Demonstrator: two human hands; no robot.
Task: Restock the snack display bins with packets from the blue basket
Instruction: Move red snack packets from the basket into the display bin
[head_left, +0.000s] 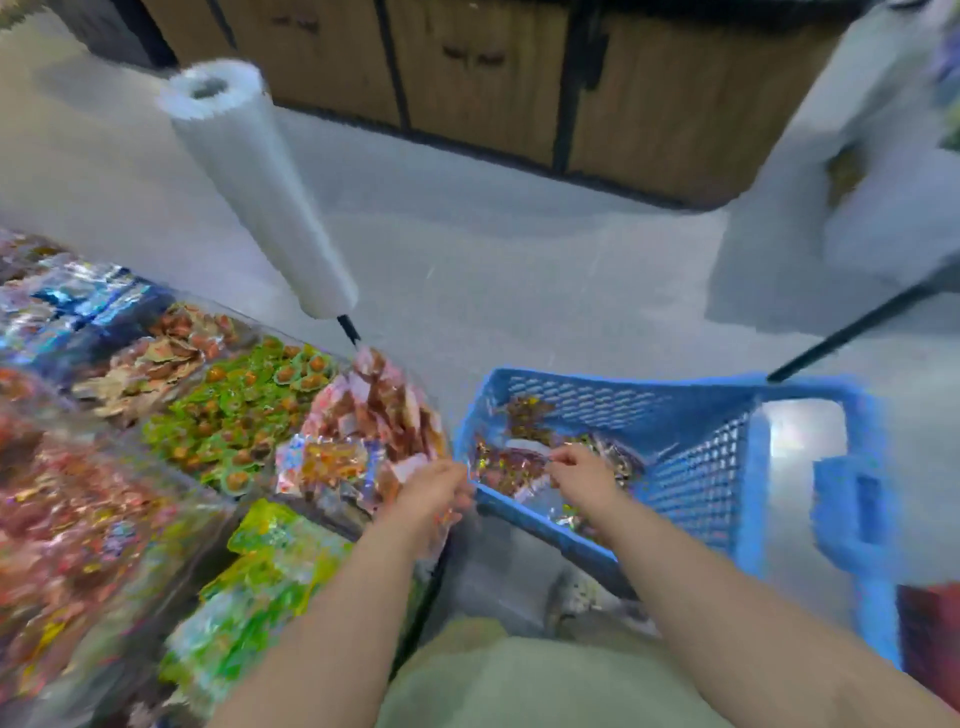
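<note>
The blue basket stands at the right, with several shiny red-brown snack packets lying in it. My right hand reaches into the basket and pinches a packet among them. My left hand hovers at the basket's left rim, fingers curled round shiny packets, beside the clear display bin of red-and-white packets. The picture is blurred, so the exact grip is hard to read.
More clear bins hold green packets, brown packets and yellow-green bags at the left. A roll of plastic bags stands on a black rod behind the bins. Wooden cabinets line the far side of the grey floor.
</note>
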